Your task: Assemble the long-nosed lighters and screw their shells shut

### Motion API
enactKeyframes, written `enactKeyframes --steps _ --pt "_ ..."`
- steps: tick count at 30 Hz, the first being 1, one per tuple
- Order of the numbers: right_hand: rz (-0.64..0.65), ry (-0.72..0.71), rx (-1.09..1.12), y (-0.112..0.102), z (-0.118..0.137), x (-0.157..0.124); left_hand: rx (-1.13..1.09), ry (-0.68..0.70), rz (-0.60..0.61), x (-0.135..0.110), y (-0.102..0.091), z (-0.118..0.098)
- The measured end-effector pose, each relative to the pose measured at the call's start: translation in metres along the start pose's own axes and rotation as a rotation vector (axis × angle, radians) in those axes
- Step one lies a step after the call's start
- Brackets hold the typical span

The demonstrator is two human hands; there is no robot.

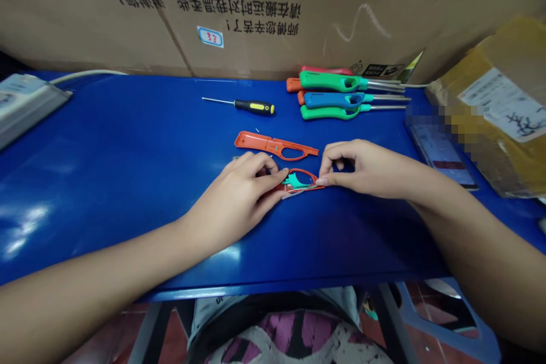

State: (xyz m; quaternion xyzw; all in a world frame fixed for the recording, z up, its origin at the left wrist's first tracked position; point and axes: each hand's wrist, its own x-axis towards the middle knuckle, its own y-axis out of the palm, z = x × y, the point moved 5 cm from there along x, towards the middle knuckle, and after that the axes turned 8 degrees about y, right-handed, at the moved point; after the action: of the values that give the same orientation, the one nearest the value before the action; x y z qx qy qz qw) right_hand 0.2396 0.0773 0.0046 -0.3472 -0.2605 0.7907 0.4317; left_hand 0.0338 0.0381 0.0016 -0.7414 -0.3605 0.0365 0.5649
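An orange lighter shell half [301, 181] with a teal trigger piece inside lies on the blue table [128, 182]. My left hand [239, 196] rests on its left part, fingers curled and pinching it. My right hand [362, 168] pinches its right end, fingers closed. The middle of the shell shows between the hands; the rest is hidden. A second orange shell half [275, 146] lies just beyond them, untouched.
A black and yellow screwdriver [245, 105] lies farther back. Several assembled long lighters [345, 96], green, blue and red, are stacked at the back right. A phone [441, 153] and a yellow parcel [499, 108] sit right, a grey box [21, 105] left, cardboard boxes [273, 5] behind.
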Motion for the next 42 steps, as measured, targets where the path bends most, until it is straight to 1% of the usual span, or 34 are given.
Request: enactKeyframes --steps 3,4,5,6,10,12,14,15,17,19,22,24,26,28,34,38,42 --pt "0.016 -0.020 0.041 -0.001 0.000 0.001 -0.001 0.002 0.005 0.001 -0.001 0.000" --pt "0.013 -0.028 0.068 -0.001 0.001 0.001 0.000 -0.002 0.008 0.001 -0.001 0.001" --pt "-0.016 -0.036 0.108 -0.002 0.003 0.002 0.002 -0.007 0.009 0.002 -0.001 0.001" --pt "-0.073 -0.039 0.164 -0.005 0.005 0.003 0.005 -0.012 0.009 0.001 -0.001 0.001" --pt "-0.413 -0.013 0.438 -0.024 0.005 0.000 0.030 -0.019 0.026 -0.002 0.000 -0.001" --pt "-0.487 0.007 0.468 -0.032 0.004 -0.003 0.049 -0.015 0.027 -0.003 -0.002 -0.004" --pt "-0.508 0.008 0.408 -0.038 0.004 -0.007 0.055 -0.017 0.005 -0.003 -0.006 -0.007" --pt "-0.502 -0.004 0.361 -0.040 0.005 -0.008 0.051 -0.022 -0.009 -0.003 -0.008 -0.008" --pt "-0.448 -0.059 0.261 -0.037 0.010 -0.011 0.034 -0.031 -0.037 -0.002 -0.012 -0.009" --pt "-0.346 -0.164 0.161 -0.028 0.018 -0.013 0.029 -0.024 -0.057 0.000 -0.014 -0.010" --pt "-0.196 -0.350 0.019 -0.007 0.030 -0.015 0.045 0.007 -0.065 0.000 -0.013 -0.009" --pt "-0.152 -0.436 -0.048 0.004 0.034 -0.016 0.048 0.013 -0.062 0.000 -0.012 -0.008" --pt "-0.142 -0.477 -0.090 0.010 0.036 -0.015 0.038 0.005 -0.063 0.000 -0.012 -0.006" --pt "-0.136 -0.481 -0.108 0.012 0.035 -0.015 0.022 -0.010 -0.068 0.001 -0.011 -0.004" --pt "-0.145 -0.418 -0.100 0.010 0.032 -0.012 -0.053 -0.051 -0.116 0.002 -0.011 0.000" --pt "-0.161 -0.420 -0.088 0.013 0.032 -0.010 -0.093 -0.080 -0.132 0.003 -0.011 0.002" --pt "-0.135 -0.380 -0.037 0.016 0.028 -0.008 -0.118 -0.094 -0.152 0.004 -0.012 0.004"
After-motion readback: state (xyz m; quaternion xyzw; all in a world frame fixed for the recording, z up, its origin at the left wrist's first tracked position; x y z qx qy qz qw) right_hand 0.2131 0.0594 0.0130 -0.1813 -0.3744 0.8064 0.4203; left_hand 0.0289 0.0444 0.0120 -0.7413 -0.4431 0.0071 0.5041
